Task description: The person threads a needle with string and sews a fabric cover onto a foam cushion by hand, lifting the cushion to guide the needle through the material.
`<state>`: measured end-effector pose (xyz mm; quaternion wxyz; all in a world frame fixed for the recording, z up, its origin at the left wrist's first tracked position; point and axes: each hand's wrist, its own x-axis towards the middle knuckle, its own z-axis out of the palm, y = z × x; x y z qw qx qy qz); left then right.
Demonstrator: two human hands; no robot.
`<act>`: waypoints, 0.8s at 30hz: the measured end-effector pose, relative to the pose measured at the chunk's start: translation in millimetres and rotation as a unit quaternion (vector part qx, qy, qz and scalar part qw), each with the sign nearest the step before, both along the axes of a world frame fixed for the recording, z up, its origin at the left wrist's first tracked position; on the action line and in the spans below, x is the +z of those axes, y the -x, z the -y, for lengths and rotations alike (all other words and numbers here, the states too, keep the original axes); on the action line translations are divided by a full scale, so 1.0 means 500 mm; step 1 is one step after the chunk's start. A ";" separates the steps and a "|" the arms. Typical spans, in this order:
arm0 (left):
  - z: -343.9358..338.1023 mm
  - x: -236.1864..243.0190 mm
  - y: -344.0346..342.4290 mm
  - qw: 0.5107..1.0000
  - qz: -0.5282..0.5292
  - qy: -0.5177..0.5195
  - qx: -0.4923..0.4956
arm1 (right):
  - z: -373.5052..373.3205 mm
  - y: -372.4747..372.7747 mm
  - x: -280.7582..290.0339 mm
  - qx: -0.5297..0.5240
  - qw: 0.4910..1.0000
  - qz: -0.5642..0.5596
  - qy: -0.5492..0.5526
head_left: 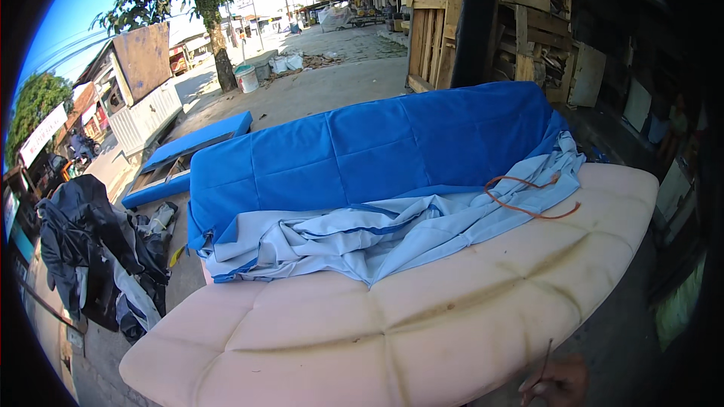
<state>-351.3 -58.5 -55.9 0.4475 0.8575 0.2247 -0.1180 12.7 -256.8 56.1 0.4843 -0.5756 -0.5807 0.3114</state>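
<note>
My right hand (562,381) is at the lower right, by the near edge of a pale pink foam cushion (445,347). Its fingers are pinched round a thin dark needle-like rod (547,354) that points upward. My left hand is out of sight. Brown stained creases run across the foam. A bright blue quilted cover (369,143) wraps the far, raised part of the cushion. Its pale blue underside (332,237) lies bunched along the foam. An orange-brown cord (539,213) curls loosely over the cloth's right end and onto the foam.
On the left, dark crumpled fabric (87,245) lies in a heap. Behind it sits a blue padded frame (188,154) on the ground. A wooden slatted panel (434,11) and stacked wood pieces (528,22) stand behind right. A tree (219,45) and a white bucket (246,78) are farther off.
</note>
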 end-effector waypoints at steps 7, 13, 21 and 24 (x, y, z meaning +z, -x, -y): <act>-0.136 0.028 -0.019 0.982 0.055 -0.127 0.128 | -0.175 0.014 -0.032 -0.188 0.913 0.354 -0.072; -0.408 -0.094 -0.122 0.916 0.060 -0.323 0.230 | -0.124 0.011 -0.048 -0.161 0.939 0.284 0.112; -0.707 -0.186 -0.270 0.875 -0.019 -0.399 0.274 | -0.173 -0.098 -0.016 -0.095 0.959 0.213 0.162; -0.718 -0.188 -0.275 0.875 -0.037 -0.397 0.274 | -0.257 -0.278 -0.040 -0.115 0.896 0.428 0.030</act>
